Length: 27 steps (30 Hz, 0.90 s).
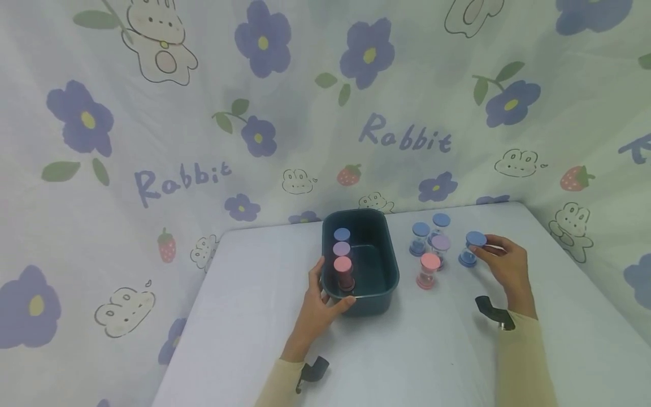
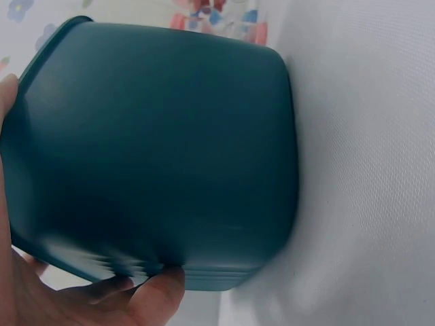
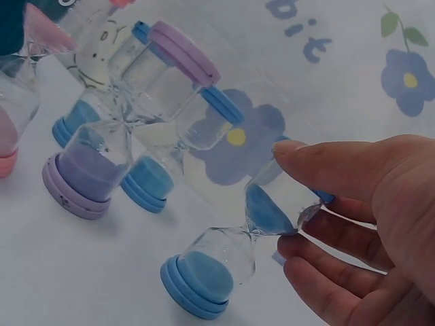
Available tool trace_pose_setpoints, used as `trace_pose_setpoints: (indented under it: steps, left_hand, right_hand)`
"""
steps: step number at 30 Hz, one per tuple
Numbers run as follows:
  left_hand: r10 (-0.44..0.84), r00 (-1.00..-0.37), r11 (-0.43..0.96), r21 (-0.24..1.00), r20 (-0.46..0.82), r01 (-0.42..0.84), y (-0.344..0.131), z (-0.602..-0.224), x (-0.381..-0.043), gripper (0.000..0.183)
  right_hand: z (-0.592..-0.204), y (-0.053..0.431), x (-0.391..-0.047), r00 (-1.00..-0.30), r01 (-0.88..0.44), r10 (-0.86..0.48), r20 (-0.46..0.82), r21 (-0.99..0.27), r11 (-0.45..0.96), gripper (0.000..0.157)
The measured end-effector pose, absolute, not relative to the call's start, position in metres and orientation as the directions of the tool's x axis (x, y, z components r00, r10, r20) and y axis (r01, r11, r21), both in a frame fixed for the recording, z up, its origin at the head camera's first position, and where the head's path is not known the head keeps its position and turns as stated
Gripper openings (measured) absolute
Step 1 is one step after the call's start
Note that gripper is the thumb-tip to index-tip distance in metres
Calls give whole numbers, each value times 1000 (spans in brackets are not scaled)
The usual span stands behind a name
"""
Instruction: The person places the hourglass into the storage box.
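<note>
My right hand point(image 1: 508, 265) pinches a blue sand timer point(image 1: 475, 239) near its upper end, between thumb and fingers. In the right wrist view this timer point(image 3: 197, 285) leans, with blue sand in both bulbs. My left hand point(image 1: 314, 311) grips the near left corner of a dark green plastic bin point(image 1: 376, 271), its thumb at the front rim. Inside, along the bin's left side, are a blue timer point(image 1: 342, 234), a purple timer point(image 1: 342, 249) and a pink timer point(image 1: 343, 268). The left wrist view shows mostly the bin's outer wall point(image 2: 156, 136).
Between the bin and my right hand stand two blue sand timers point(image 1: 420, 237), a purple one point(image 1: 440, 243) and a pink one point(image 1: 429, 268). They rest on a white-covered table point(image 1: 244, 294). Behind it hangs a curtain point(image 1: 315, 135) printed with flowers and rabbits.
</note>
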<state>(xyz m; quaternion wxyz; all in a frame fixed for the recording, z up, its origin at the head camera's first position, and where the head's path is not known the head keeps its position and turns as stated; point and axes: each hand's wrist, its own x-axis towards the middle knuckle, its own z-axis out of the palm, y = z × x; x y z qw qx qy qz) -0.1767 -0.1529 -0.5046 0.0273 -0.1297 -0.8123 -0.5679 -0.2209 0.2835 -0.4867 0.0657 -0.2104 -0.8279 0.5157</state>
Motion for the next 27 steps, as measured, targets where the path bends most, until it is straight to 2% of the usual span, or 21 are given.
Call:
trace_pose_setpoints:
  steps: [16, 27]
  left_hand:
    - [175, -967, 328, 915, 184, 233, -152, -502, -176, 108]
    - [181, -967, 327, 916, 180, 232, -152, -501, -177, 107]
  right_hand:
    - [-490, 280, -224, -880, 296, 460, -118, -894, 336, 74]
    - [-476, 278, -222, -872, 273, 486, -55, -879, 390, 71]
